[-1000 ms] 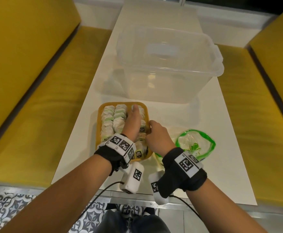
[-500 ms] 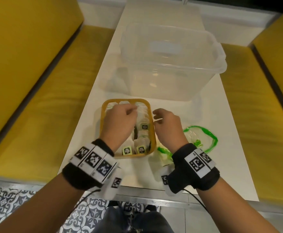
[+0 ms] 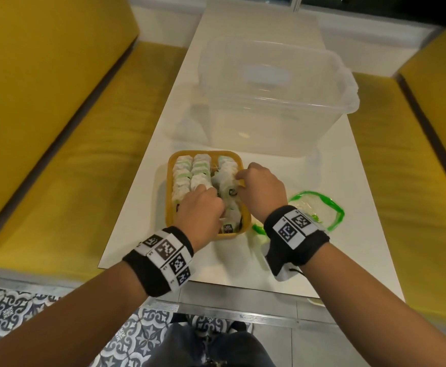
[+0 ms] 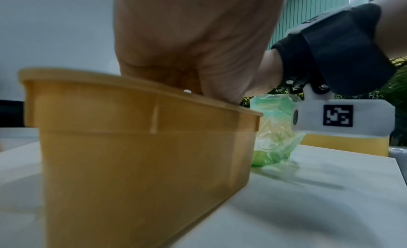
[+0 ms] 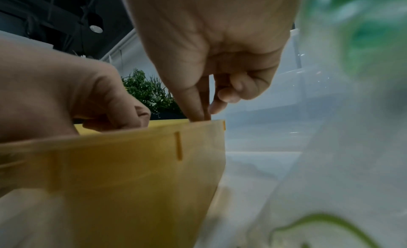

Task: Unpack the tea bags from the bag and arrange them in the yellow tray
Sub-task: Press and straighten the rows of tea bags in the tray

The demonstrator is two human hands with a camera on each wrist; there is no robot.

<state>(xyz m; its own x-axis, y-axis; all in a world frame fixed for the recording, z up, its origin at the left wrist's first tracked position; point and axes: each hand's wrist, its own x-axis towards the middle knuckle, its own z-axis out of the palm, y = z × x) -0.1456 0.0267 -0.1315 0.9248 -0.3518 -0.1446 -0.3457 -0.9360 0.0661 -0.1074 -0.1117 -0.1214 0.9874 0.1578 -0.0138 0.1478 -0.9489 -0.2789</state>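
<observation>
The yellow tray point(image 3: 169, 181) stands on the white table, filled with rows of white and green tea bags point(image 3: 187, 176). My left hand point(image 3: 203, 207) is over the tray's near middle, its fingers curled down among the tea bags; the fingertips are hidden. My right hand point(image 3: 259, 186) reaches in from the right, and its fingertips point(image 3: 239, 178) pinch a tea bag in the right column. In the right wrist view its thumb and fingers point(image 5: 198, 103) point down together behind the tray wall point(image 5: 110, 164). The clear bag with the green rim point(image 3: 320, 215) lies open to the tray's right.
A large clear plastic tub point(image 3: 275, 102) stands just behind the tray. Yellow benches point(image 3: 65, 160) run along both sides of the narrow table point(image 3: 349, 260). The table's near edge is close behind my wrists. The green-rimmed bag point(image 4: 275, 130) almost touches the tray's right wall point(image 4: 143, 147).
My left hand went from lying flat over the tea bags to curled, and drew back toward the tray's near end. My right hand moved from the tray's edge in over the right column.
</observation>
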